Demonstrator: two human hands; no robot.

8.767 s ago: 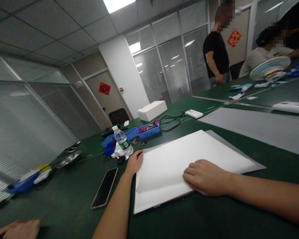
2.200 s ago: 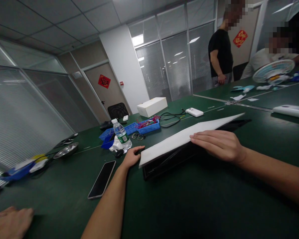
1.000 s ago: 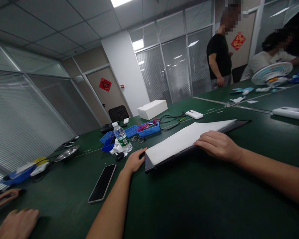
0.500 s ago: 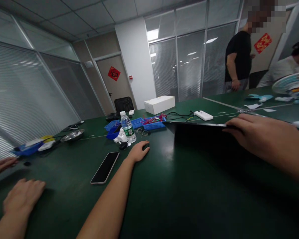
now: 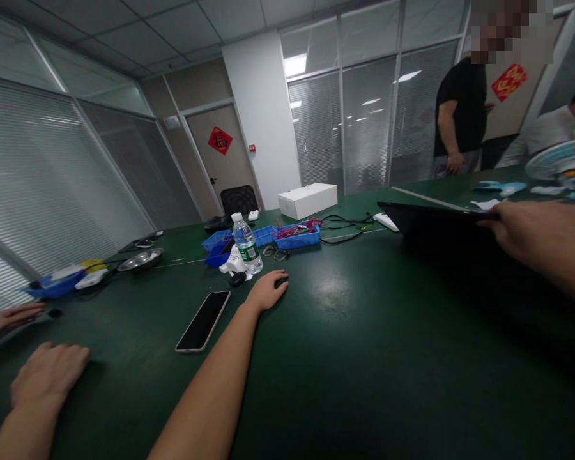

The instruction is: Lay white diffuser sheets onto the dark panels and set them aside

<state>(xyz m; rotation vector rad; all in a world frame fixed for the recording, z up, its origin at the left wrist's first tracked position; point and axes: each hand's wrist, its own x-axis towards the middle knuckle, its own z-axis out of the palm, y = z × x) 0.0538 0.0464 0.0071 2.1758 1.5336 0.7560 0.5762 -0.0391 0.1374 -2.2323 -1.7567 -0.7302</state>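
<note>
My left hand [image 5: 267, 291] lies on the green table [image 5: 326, 358], fingers loosely bent and apart, holding nothing. Left of its wrist a smartphone [image 5: 204, 321] rests with a dark screen. Beyond the fingers stand a water bottle [image 5: 247, 246] with a green label, a crumpled white tissue [image 5: 232, 260] and a small black round object [image 5: 237, 279]. At the right, my right hand [image 5: 544, 239] pinches the upper edge of a thin black flat panel [image 5: 441, 233], tilted above the table. Its kind is unclear, and its lower part blends into shadow.
Blue trays [image 5: 297, 237] with red wires, eyeglasses [image 5: 275, 253], black cables [image 5: 347, 223] and a white box [image 5: 308, 200] lie farther back. A metal bowl [image 5: 141, 259] is at left, near another person's hands [image 5: 50, 377]. Someone in a black shirt [image 5: 462, 108] stands beyond the table.
My right hand has moved up and right with the black panel, which now covers less of the table's middle. My left hand stays in place. The other person's far hand shifted slightly right.
</note>
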